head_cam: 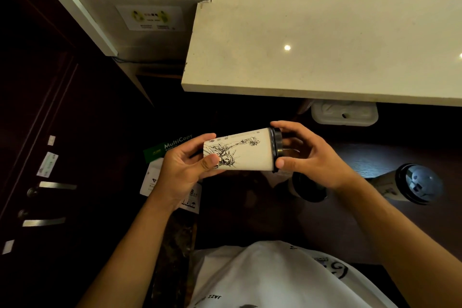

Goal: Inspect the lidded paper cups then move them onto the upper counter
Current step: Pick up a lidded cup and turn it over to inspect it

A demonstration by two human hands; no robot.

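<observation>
— Well, gripped where?
— Mid-frame: left hand (186, 167) wrapping paper cup (243, 154) base, right hand (303, 155) pinching black lid (277, 149).
— Handling?
— Probably light, crushable; best held by rim.
— Beyond?
— Upper counter (325, 45), top right, bare.

The person wears a white T-shirt (270, 280) with black printed lettering and graphics, including the words "JAZZ" near the hem, while both forearms are bare, with no sleeves, watch or rings.
</observation>
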